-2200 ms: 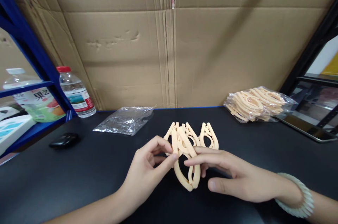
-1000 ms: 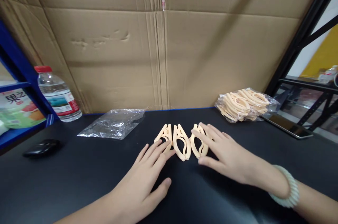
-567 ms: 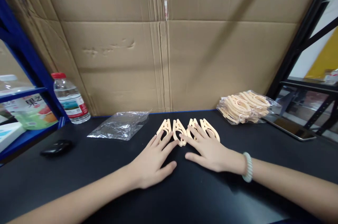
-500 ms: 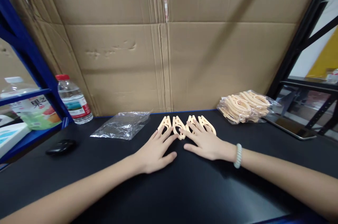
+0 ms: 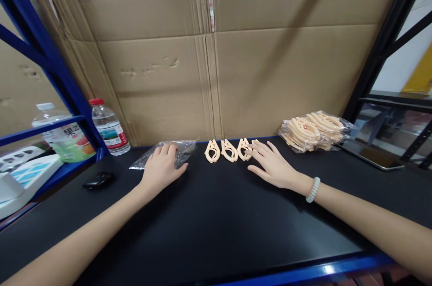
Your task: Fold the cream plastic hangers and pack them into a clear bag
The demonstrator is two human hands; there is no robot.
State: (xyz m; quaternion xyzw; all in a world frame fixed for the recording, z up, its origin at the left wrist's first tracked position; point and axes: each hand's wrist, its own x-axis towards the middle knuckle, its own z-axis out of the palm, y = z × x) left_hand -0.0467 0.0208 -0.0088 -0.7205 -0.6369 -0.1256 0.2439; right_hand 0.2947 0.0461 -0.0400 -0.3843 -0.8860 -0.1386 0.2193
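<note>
My left hand (image 5: 160, 169) is on the near side of a clear plastic bag (image 5: 187, 149), its fingers over the film and its thumb stretched out to the right. Whether the fingertips press on the bag I cannot tell. A row of cream plastic pieces, which look like folded travel hangers, lies at the back of the table. The left hanger (image 5: 212, 152) and the middle hanger (image 5: 230, 151) show whole. My right hand (image 5: 275, 165), with a pale coil bracelet on its wrist, has its fingers spread over the row's right end. It partly covers another hanger (image 5: 243, 147) and hides what is beyond.
A bagged stack of the same cream hangers (image 5: 310, 132) stands at the back right beside a dark flat device (image 5: 371, 156). On the left are a black mouse (image 5: 98, 180) and a red-capped water bottle (image 5: 110, 128). Cardboard (image 5: 162, 74) walls the back edge.
My left hand has left the hangers and moved left onto the plastic bag. My right hand has shifted slightly right, still spread at the row's right end. The view has turned a little left.
</note>
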